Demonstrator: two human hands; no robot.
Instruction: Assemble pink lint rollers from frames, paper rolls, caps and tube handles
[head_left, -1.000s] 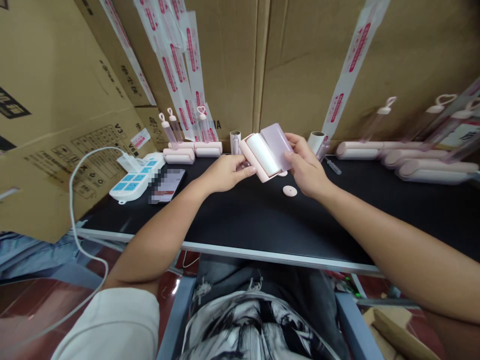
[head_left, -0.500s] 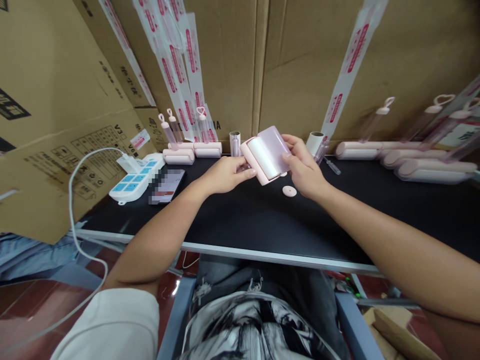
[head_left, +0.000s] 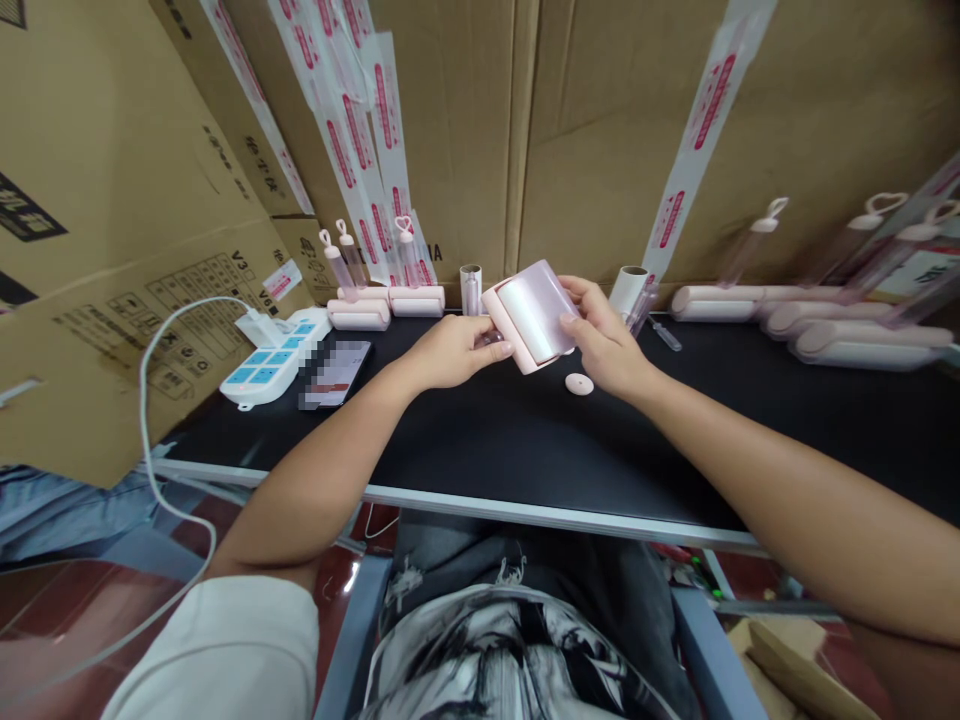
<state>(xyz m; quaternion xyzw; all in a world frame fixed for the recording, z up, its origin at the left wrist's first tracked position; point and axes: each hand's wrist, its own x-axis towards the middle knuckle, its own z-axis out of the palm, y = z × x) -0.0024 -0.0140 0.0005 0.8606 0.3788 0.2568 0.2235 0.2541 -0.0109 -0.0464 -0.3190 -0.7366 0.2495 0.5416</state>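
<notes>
Above the black table, my left hand [head_left: 461, 350] is closed on the pink lint roller head [head_left: 508, 325], which holds a white adhesive roll [head_left: 525, 322]. My right hand [head_left: 604, 340] grips the translucent lilac cover [head_left: 549, 295] at its right edge, thumb on the near face. The cover lies over the right part of the roll, tilted along with the head. Below them a round pink cap [head_left: 579, 384] rests flat on the table. Another pale piece shows only partly beneath the cover. My left fingertips are partly hidden behind the head.
White rolls [head_left: 628, 289] stand at the back, with a clear handle [head_left: 666, 335] beside one. Assembled lint rollers [head_left: 358, 315] line the back left, and more [head_left: 870, 342] the right. A phone [head_left: 341, 372] and power strip [head_left: 274, 358] lie left. Cardboard [head_left: 450, 130] walls the back.
The lilac cover has shifted left and down over the white roll, so less of the roll lies bare. My right hand has moved slightly left with it; my left hand stays nearly still.
</notes>
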